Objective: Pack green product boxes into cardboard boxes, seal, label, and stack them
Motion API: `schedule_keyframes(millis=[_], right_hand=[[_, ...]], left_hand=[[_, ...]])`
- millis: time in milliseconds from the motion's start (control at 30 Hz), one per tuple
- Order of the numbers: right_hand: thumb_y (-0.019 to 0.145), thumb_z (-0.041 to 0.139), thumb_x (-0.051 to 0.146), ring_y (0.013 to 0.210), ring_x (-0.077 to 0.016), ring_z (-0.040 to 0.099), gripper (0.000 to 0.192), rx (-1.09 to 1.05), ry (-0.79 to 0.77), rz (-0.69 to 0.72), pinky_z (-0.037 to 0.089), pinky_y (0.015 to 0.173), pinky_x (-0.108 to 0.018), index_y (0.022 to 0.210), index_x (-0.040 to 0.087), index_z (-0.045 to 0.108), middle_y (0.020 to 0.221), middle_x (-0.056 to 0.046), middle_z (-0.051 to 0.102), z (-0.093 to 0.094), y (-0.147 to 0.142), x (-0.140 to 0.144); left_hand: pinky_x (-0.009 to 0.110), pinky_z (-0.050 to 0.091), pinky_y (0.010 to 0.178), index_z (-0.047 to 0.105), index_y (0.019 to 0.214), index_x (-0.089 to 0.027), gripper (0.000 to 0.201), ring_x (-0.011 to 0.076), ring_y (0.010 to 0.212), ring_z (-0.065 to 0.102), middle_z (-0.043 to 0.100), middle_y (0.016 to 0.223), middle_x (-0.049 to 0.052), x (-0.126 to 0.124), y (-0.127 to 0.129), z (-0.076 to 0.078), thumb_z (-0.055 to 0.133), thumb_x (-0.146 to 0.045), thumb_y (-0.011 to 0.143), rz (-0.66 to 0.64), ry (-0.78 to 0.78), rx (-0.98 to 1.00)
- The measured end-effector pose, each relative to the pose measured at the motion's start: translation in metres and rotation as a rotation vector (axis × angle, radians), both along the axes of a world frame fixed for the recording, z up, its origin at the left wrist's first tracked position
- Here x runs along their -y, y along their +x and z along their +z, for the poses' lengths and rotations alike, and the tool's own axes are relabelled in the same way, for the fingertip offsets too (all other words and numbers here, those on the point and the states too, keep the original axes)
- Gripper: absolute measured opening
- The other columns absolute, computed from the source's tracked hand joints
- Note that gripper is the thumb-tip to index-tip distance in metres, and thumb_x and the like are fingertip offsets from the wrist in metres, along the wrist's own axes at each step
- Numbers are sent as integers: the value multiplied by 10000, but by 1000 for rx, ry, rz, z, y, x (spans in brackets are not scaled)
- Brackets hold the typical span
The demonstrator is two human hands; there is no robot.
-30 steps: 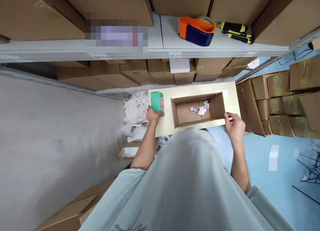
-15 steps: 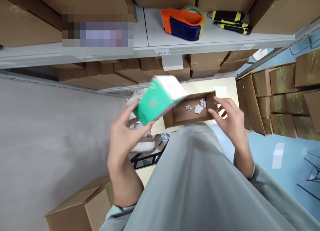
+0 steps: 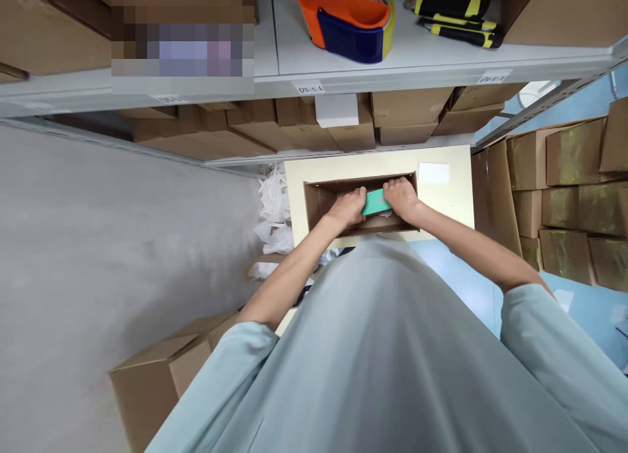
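Note:
An open brown cardboard box (image 3: 318, 201) stands on a small pale yellow table (image 3: 451, 201) below me. Inside it lies a small green box (image 3: 376, 202), gripped from both ends. My left hand (image 3: 347, 209) holds its left end and my right hand (image 3: 401, 198) holds its right end, both hands down inside the cardboard box. The crumpled paper seen earlier in the box is hidden under my hands.
A shelf above carries an orange and blue tape dispenser (image 3: 350, 22) and a black and yellow tool (image 3: 454, 14). Brown cartons fill the shelves and stand stacked at the right (image 3: 564, 191). White packing bags (image 3: 272, 211) lie left of the table. A carton (image 3: 161, 374) sits on the floor.
My left hand lifted the green box from the table's left side, carried it over, and both hands have lowered it into the cardboard box.

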State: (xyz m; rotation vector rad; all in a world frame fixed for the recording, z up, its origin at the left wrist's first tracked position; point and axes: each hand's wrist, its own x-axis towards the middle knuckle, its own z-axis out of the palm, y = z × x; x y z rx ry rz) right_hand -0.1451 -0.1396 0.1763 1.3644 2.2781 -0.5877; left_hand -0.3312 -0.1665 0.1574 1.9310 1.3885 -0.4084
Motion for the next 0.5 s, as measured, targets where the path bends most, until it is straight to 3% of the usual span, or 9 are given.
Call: schedule_keyframes(millis=[167,300,400,500], right_hand=[[1080,422,58,1180,-353,705,388,156,-109,-2,519,925,-506,1265,47,763,1243,-283,774,-20,-12,-15],[1072,392,9,1107,-331,724,417,83,-11,20,511,886,-433,1299,36,741,1252,-297,775,6,-1,-1],[1101,445,65,1042,-296,747,341,-53,112,11,468,844,-364,1298,83,723,1246,-257,780,46,25,26],[1181,508,315,908,-260,745,249,-124,174,-190,386,704,-325,1222,180,713,1152,-164,809,81,57,61]], left_hand=[[543,592,1138,542,1507,-49,723,477,1406,692,659,1474,340,-21,34,-24,783,-15,827,-51,-34,-78],[504,561,1200,586,1502,-73,631,427,1427,685,661,1508,303,-22,28,-27,744,-65,891,-42,-34,-36],[471,554,1218,626,1497,-128,528,369,1406,697,673,1545,219,-2,1,-8,710,-185,979,44,50,157],[430,571,1199,650,1495,-215,446,302,1371,715,713,1523,120,37,-34,28,661,-311,1060,287,234,377]])
